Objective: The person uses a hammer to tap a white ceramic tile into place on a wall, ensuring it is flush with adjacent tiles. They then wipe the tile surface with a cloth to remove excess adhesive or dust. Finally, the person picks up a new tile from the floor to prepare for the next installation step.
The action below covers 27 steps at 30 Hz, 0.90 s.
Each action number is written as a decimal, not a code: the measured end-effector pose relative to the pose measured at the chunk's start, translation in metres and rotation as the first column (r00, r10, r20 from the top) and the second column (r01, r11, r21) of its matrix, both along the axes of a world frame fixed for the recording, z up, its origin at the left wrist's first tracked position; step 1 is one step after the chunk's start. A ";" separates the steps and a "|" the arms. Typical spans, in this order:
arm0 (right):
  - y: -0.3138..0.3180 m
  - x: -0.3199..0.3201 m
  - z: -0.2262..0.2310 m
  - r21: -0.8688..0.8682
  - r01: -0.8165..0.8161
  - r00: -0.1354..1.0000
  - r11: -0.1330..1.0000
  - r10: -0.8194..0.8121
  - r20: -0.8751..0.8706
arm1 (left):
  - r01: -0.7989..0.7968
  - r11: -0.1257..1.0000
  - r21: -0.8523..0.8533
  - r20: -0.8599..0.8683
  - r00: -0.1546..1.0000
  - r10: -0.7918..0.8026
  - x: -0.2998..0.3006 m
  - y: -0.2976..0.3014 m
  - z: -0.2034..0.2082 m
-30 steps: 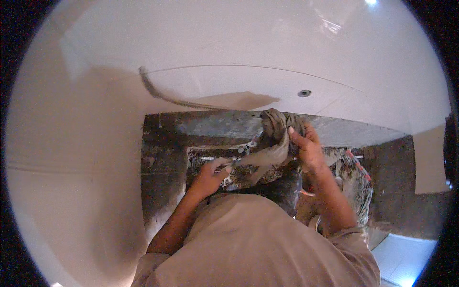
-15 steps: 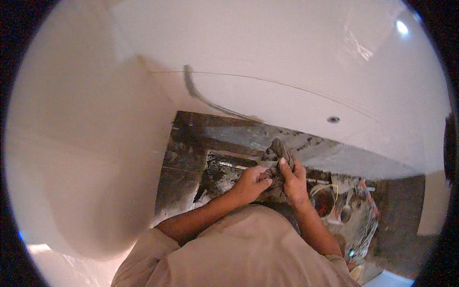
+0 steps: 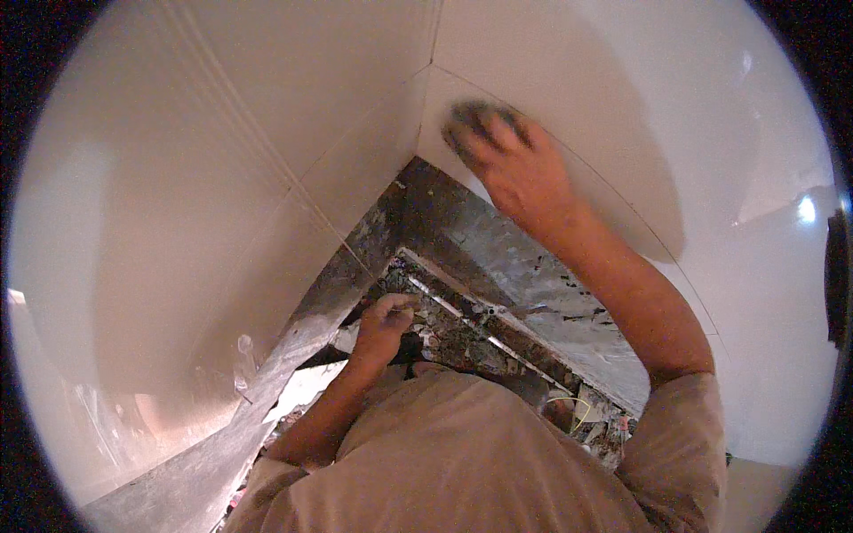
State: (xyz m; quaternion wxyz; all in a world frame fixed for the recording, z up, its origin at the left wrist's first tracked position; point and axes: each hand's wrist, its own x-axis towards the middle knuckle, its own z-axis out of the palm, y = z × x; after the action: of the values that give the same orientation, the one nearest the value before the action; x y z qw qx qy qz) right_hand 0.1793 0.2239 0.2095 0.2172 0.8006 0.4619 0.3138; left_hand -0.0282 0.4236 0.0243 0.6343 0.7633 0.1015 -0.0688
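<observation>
**Right hand up on the tile, left hand low at the rubble**

The right hand (image 3: pixel 515 173) is raised, pressed flat to the white wall tile (image 3: pixel 622 115) just right of the inside corner. Under its fingers (image 3: pixel 498 133) sits a dark grey pad (image 3: pixel 471 115), only its upper edge peeking out past the fingertips; the fingers lie close together, laid over the pad and pushing it onto the tile. The pad is blurred, so its make cannot be told.

A thin joint line (image 3: pixel 613 200) curves away along the tile to the right of the wrist, and the vertical corner seam (image 3: pixel 433 53) stands just left of the hand. Wide open tile above and to the right; the corner hems it in on the left.

Down low, the left hand (image 3: pixel 384 318) hangs over the grey, mortar-smeared floor strip (image 3: pixel 498 240). Its fingers are curled inward toward the palm; whether they pinch anything cannot be told. Just beyond it a pale straight metal rail (image 3: pixel 462 311) runs diagonally, with dark debris (image 3: pixel 453 342) packed on its near side.

The left wall tile (image 3: pixel 178 222) drops to a rough grey ledge (image 3: pixel 267 373), leaving a narrow wedge of floor between both walls. The person's beige shirt (image 3: pixel 462 453) fills the lower edge.
</observation>
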 end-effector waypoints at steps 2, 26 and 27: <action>-0.035 -0.023 -0.030 -0.266 0.035 0.972 0.963 -0.095 -0.216 | -0.026 1.000 -0.014 -0.037 0.999 0.026 -0.012 0.015 -0.004; -0.103 -0.048 -0.035 -0.484 -0.153 0.894 0.862 -0.088 -0.439 | -0.254 0.951 -0.175 -0.180 0.958 0.223 -0.037 0.023 -0.029; -0.116 -0.056 -0.035 -0.481 -0.121 0.876 0.868 -0.135 -0.463 | -0.245 0.956 -0.160 -0.188 0.958 0.214 -0.039 0.024 -0.026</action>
State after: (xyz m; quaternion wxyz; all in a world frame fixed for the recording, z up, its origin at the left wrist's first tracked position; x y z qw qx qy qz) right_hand 0.1229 0.1079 0.1748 0.2946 0.7718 0.5628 -0.0257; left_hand -0.0675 0.4472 -0.0019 0.6941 0.6765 0.2366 -0.0678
